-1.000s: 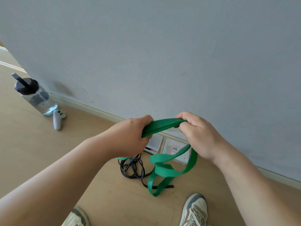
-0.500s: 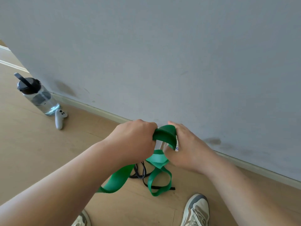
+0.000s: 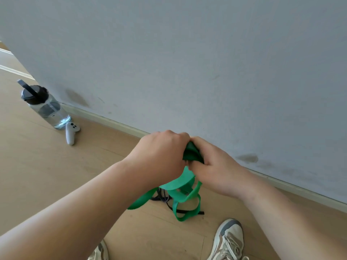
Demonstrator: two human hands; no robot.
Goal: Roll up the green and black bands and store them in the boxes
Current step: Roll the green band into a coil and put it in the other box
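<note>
Left hand: the left hand is closed in a fist around the green band, at the point where the first turns are bunched.
Right hand: the right hand is closed on the same bunch from the other side, the two hands being pressed together at chest height in front of the wall.
Green band: a small dark-green wad is held between the hands; most of the band hangs below in loose loops, the lowest loop reaching the floor.
Black band: the black band lies in a tangle on the floor directly under the hands, partly hidden by the green loops, and is not held by either hand.
Progress: the rolling of the green band is judged to be only begun; the greater part is unrolled, the black band is untouched, and nothing is stored.
Boxes: no box is seen in this view; whether one is hidden behind the hands cannot be told.
Surroundings: a water bottle stands near the wall to the left, with a white controller lying just beside it; two shoes are seen at the bottom edge.
Obstacles: the green loops are laid over the black band, so snagging is judged possible as the roll is drawn up.
</note>
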